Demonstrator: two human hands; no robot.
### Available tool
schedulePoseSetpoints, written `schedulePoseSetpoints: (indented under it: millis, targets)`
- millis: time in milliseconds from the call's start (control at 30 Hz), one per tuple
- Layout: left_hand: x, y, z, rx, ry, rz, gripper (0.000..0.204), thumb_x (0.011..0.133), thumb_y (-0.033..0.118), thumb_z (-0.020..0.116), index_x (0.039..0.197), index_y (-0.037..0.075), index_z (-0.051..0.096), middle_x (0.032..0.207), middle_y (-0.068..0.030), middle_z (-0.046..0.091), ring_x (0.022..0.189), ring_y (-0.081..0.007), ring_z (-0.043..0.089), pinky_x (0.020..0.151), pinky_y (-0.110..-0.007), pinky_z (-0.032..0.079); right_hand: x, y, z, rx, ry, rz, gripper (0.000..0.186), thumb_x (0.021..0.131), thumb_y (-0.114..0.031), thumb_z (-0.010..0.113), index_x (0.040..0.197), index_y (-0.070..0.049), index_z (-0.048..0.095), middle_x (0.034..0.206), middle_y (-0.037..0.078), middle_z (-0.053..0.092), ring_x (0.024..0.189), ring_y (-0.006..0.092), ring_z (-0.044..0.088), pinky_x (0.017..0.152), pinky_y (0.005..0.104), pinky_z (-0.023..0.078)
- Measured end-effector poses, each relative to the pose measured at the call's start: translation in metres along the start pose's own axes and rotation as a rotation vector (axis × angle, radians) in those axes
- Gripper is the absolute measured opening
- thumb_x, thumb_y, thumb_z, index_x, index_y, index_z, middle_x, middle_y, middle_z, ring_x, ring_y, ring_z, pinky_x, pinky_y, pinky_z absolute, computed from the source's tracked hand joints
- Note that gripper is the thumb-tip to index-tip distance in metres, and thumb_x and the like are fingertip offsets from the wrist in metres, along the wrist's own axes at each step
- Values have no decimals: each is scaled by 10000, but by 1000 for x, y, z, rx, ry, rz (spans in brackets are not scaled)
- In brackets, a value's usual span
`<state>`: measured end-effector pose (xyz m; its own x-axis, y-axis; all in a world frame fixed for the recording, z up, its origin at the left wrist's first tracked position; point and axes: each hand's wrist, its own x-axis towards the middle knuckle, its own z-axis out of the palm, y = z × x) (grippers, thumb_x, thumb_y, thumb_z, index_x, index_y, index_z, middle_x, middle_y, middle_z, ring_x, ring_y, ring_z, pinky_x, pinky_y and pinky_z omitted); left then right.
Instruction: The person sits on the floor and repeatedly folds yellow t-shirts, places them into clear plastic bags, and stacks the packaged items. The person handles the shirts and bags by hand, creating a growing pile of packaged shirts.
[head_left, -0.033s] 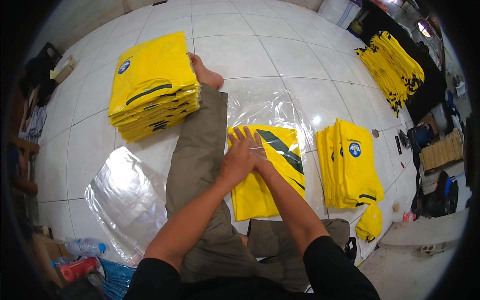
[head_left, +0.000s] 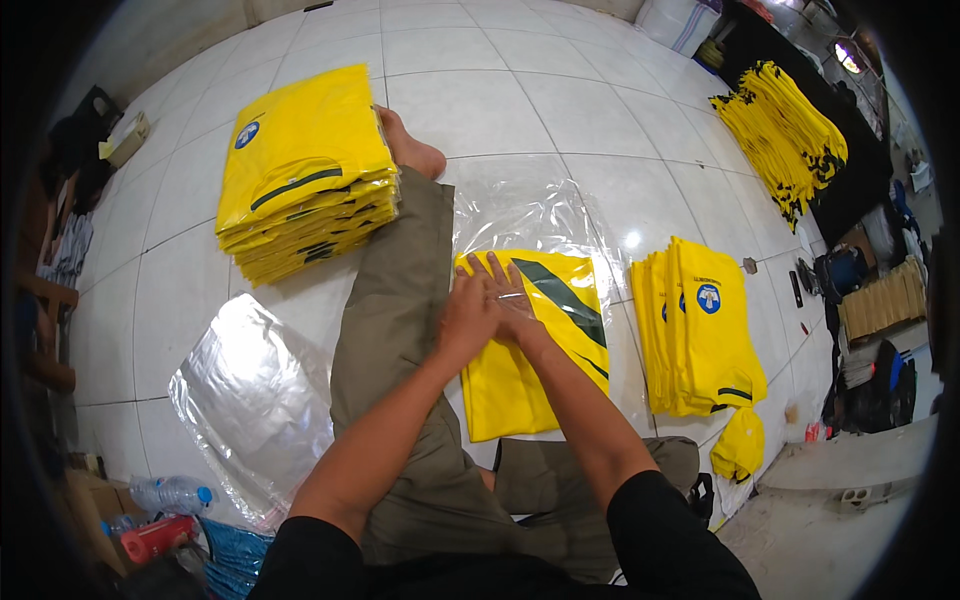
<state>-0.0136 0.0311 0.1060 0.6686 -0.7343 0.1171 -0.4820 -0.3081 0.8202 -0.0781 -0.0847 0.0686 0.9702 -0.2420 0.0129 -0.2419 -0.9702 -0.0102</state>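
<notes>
A folded yellow T-shirt (head_left: 520, 385) with dark green stripes lies on the floor before me, its far part inside a clear plastic bag (head_left: 520, 215). My right hand (head_left: 512, 298) rests flat on the shirt, fingers spread, with the bag's film and a shiny edge across it. Just left of it, my left hand (head_left: 468, 318) is closed at the near left edge of the bag. Its fingertips are partly hidden.
Bagged yellow shirts (head_left: 310, 170) form a tall stack beyond my outstretched leg. Loose clear bags (head_left: 255, 400) lie to the left. Folded yellow shirts (head_left: 700, 330) sit to the right, with more yellow pieces (head_left: 785, 135) farther back. Bottles (head_left: 170, 495) lie at lower left.
My left hand has shifted very slightly to the left. My right hand stays spread on the shirt.
</notes>
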Motion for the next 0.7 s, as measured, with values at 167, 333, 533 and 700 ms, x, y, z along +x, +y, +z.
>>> schedulePoseSetpoints:
  millis: [167, 333, 533, 700]
  targets:
    - [22, -45, 12, -43, -33, -380, 549, 908, 337, 694, 1297, -34, 582, 1299, -263, 611, 1188, -425, 603, 1018, -471, 477, -44, 7, 13, 36, 71, 263, 699, 1023, -545, 461, 1607, -190, 312, 1687, 151, 203, 1551, 427, 156, 1210, 629, 148]
    - [32, -47, 17, 36, -49, -319, 592, 888, 304, 712, 1333, -42, 532, 1260, -301, 616, 1183, -466, 594, 1036, -494, 463, -134, 7, -59, 223, -265, -192, 510, 988, -480, 588, 1364, -137, 620, 1436, 139, 565, 1346, 338, 508, 1116, 517, 384]
    - [34, -60, 11, 69, -8, -335, 617, 857, 309, 760, 1290, -70, 538, 1264, -313, 630, 1220, -439, 596, 1013, -469, 482, -167, 145, -39, 523, 188, 795, 415, 948, -321, 690, 1139, 47, 691, 1053, 196, 739, 954, 299, 711, 843, 380, 543]
    - [10, -46, 8, 169, -103, -276, 606, 817, 219, 804, 1282, -68, 542, 1176, -273, 667, 1116, -401, 648, 975, -430, 503, -159, 145, 5, 951, 308, 933, 437, 874, -348, 723, 1046, 52, 685, 914, 194, 716, 805, 293, 679, 757, 414, 523]
